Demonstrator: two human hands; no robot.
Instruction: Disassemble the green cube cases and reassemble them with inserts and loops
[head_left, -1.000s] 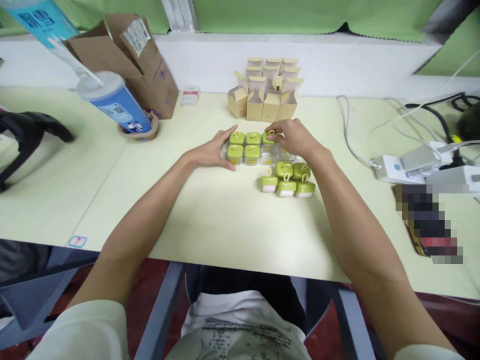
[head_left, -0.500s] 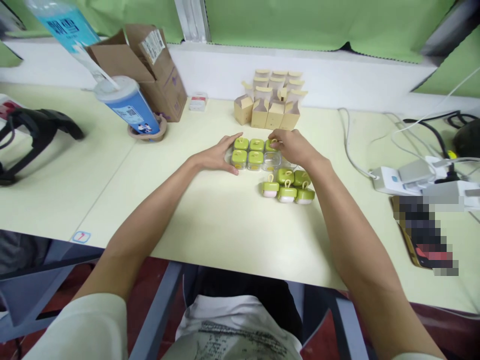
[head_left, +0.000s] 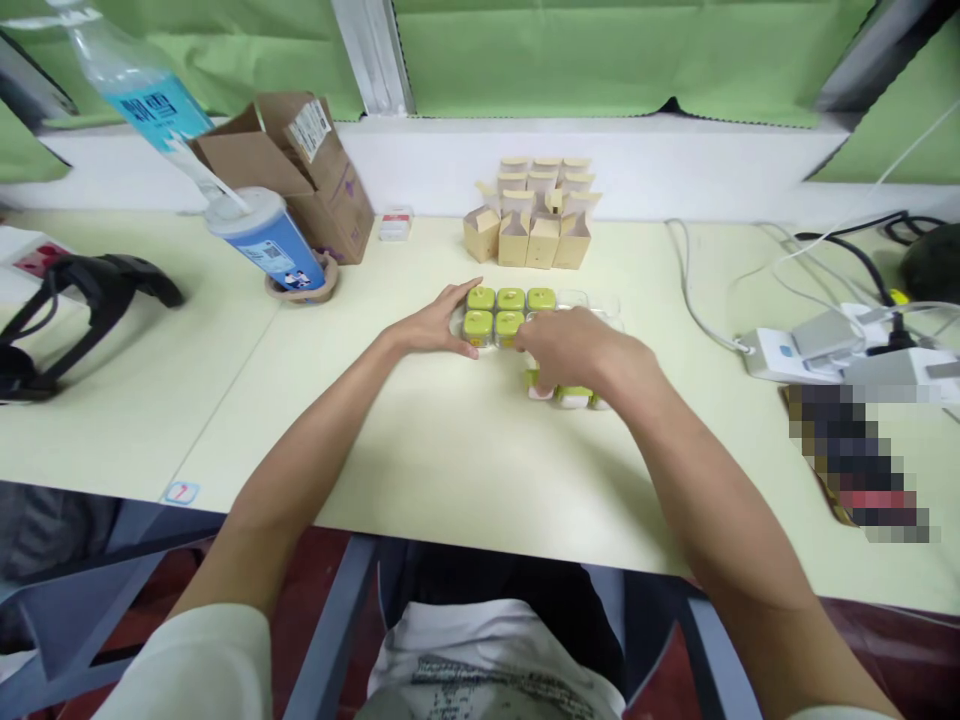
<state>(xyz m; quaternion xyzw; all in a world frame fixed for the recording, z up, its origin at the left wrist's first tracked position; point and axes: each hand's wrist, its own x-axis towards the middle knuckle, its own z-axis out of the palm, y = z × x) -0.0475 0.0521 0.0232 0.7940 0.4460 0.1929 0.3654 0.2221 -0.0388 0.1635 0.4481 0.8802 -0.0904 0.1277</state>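
5 green-lidded boxes beside spread left hand; right hand near, hold unclear.

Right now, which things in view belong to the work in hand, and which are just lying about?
In the work:
green-lidded containers, beside the left hand
unlidded clear containers
green-and-white pieces, partly hidden by the right hand

Apparently lying about:
cup
bottle
cardboard box
small white box
power strip
open tan cartons (untouched, role unclear)
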